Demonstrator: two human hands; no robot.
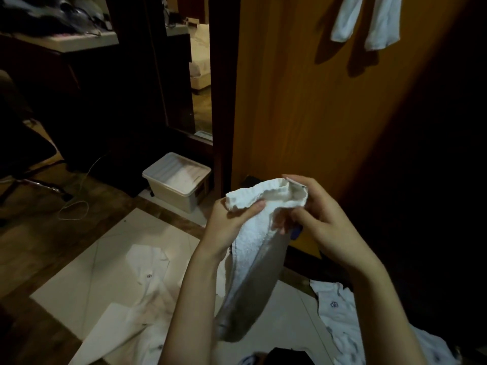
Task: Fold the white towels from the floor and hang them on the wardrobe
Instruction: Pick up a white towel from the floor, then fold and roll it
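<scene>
A white towel (253, 248) is held in mid-air in front of the orange-brown wardrobe door (329, 114). Its upper edge is bunched between both hands; the rest hangs down over the floor, the lower end in shadow and grey. The left hand (226, 227) is closed on the left corner, thumb pressed over the terry cloth. The right hand (321, 219) is closed on the right corner, the fingers (295, 214) curled into the fold; a small pale tag at that corner is seen, its writing too small to be read.

Two white towels (366, 22) are seen hanging at the top of the wardrobe door, their upper ends cut off by the frame edge.

On the pale floor tiles (87, 285) more white cloths (147, 291) lie spread at lower left, partly hidden by the left forearm. A further white cloth (340, 312) lies at lower right, bearing a small dark blue emblem that cannot be read. A lidded white plastic box (176, 180) stands on the floor beside the door frame. The left background is dim; a counter (79, 42) with dark, indistinct items on it is only partly made out.
</scene>
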